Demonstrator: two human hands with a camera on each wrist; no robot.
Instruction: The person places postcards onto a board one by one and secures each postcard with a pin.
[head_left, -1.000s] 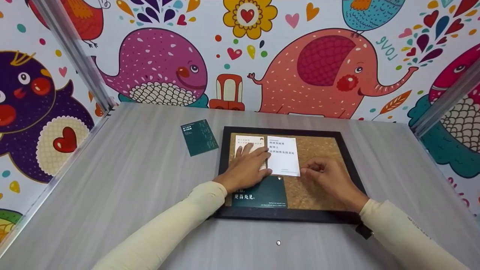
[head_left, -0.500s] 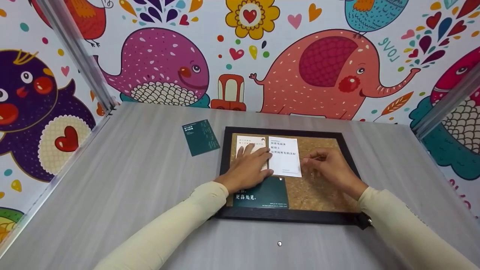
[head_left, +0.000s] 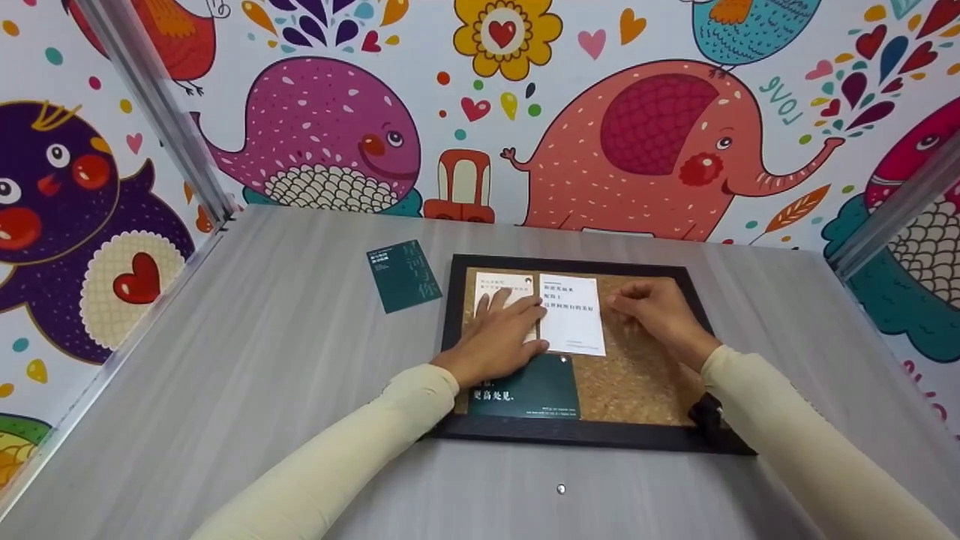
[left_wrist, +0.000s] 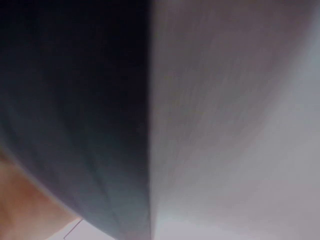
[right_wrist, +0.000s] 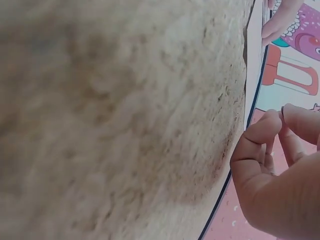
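Note:
A black-framed cork board [head_left: 637, 382] lies on the table. My left hand [head_left: 499, 337] rests with spread fingers over a cream card [head_left: 507, 280] at the board's upper left, its fingertips at the left edge of a white card [head_left: 574, 326]. Below that hand is a dark green card [head_left: 532, 401], partly covered. My right hand [head_left: 660, 315] is over the cork just right of the white card. In the right wrist view, its thumb and forefinger pinch a tiny dark-edged thumbtack [right_wrist: 282, 110], mostly hidden by the fingertips.
Another dark green card [head_left: 403, 277] lies on the table left of the board. One silver thumbtack [head_left: 561, 489] sits in front of the frame. Tacks show at the corners of the cream card and the lower green card. A cartoon-printed wall [head_left: 465, 75] stands behind.
My right hand has moved up along the white card's right side, away from its lower corner, still pinching. The left hand keeps its place on the cards.

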